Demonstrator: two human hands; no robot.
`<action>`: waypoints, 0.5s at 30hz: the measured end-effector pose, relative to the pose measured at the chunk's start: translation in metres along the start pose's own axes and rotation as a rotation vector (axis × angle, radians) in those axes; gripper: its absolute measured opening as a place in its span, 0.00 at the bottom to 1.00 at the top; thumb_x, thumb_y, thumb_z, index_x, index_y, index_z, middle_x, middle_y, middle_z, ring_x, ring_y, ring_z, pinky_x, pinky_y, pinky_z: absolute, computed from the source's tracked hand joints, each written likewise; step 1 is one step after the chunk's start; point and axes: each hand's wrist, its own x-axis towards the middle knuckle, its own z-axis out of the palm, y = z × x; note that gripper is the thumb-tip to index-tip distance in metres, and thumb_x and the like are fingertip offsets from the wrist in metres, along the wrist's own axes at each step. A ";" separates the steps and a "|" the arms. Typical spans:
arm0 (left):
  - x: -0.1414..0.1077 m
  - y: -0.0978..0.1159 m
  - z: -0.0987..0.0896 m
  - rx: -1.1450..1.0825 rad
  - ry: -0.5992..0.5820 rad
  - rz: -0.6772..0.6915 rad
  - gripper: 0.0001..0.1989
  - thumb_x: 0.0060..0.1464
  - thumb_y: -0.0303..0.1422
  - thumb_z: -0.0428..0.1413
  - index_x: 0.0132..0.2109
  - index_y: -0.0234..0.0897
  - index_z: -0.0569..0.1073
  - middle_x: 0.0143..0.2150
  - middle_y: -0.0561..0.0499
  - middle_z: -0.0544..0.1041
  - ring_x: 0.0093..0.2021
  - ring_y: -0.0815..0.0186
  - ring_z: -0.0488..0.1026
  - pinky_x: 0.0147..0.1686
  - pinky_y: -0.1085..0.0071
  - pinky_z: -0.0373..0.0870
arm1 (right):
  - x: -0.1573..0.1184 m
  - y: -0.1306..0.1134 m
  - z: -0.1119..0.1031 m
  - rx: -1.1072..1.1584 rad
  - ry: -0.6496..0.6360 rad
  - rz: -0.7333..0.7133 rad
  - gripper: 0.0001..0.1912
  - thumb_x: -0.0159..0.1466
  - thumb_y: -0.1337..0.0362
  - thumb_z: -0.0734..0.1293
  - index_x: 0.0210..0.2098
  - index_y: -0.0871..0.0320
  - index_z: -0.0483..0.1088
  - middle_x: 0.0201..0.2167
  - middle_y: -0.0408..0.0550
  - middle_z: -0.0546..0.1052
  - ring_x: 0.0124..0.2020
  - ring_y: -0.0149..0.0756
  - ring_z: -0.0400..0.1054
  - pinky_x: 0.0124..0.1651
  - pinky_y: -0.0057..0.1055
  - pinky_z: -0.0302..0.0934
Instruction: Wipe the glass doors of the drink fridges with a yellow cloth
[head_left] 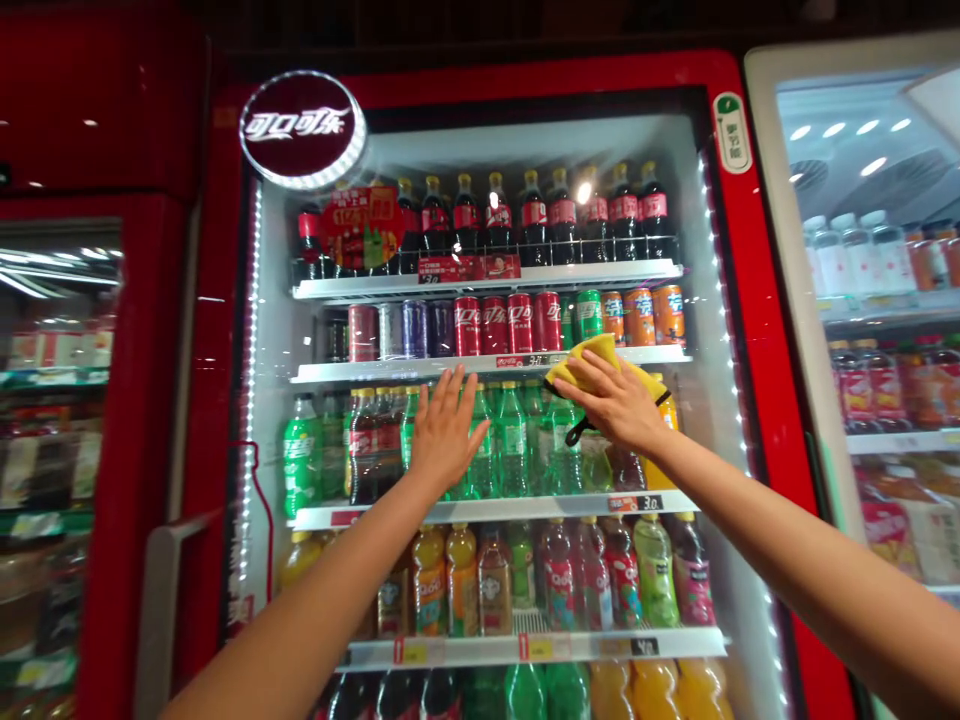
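A red-framed drinks fridge (750, 300) stands in front of me with its glass door (480, 140) closed. My right hand (611, 395) presses a yellow cloth (645, 385) with dark edging against the glass, in front of the can shelf's right part. A black loop (579, 431) hangs from the cloth. Left of it, my left hand (444, 430) is spread against the glass with nothing in it, over the row of green bottles (512, 430). Behind the door, red cans (517, 325) and orange cans (641, 318) line the shelf just above my hands.
A round lit sign (302, 130) juts out at the door's upper left. A grey handle (161, 610) is at the lower left. Other fridges stand on both sides, a red one (97, 120) at left and a pale-framed one (810, 420) at right.
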 end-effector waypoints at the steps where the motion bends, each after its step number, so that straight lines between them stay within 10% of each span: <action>1: -0.002 -0.006 -0.001 0.008 0.001 0.000 0.41 0.70 0.44 0.48 0.78 0.42 0.34 0.80 0.40 0.49 0.79 0.49 0.46 0.75 0.44 0.45 | 0.008 0.001 0.001 -0.008 0.028 0.055 0.39 0.72 0.65 0.62 0.75 0.32 0.44 0.74 0.38 0.61 0.75 0.48 0.49 0.74 0.57 0.47; 6: -0.010 -0.027 -0.002 0.030 0.008 -0.034 0.43 0.69 0.46 0.50 0.78 0.40 0.35 0.79 0.38 0.50 0.78 0.48 0.47 0.75 0.44 0.46 | 0.065 -0.043 0.012 -0.004 0.154 0.292 0.34 0.73 0.64 0.59 0.75 0.37 0.49 0.71 0.45 0.66 0.75 0.54 0.50 0.74 0.68 0.39; 9: -0.016 -0.034 -0.001 0.035 0.013 -0.014 0.42 0.69 0.46 0.49 0.78 0.40 0.36 0.79 0.38 0.50 0.78 0.49 0.47 0.75 0.46 0.45 | 0.070 -0.066 0.012 0.025 0.110 0.165 0.35 0.73 0.60 0.61 0.76 0.39 0.46 0.74 0.44 0.61 0.77 0.52 0.45 0.75 0.66 0.35; 15: -0.027 -0.051 -0.001 0.046 0.015 0.015 0.41 0.69 0.48 0.49 0.78 0.40 0.39 0.79 0.39 0.49 0.79 0.51 0.45 0.76 0.46 0.43 | 0.046 -0.030 -0.005 0.002 -0.035 -0.041 0.33 0.73 0.64 0.61 0.74 0.35 0.52 0.75 0.36 0.59 0.77 0.45 0.46 0.75 0.57 0.44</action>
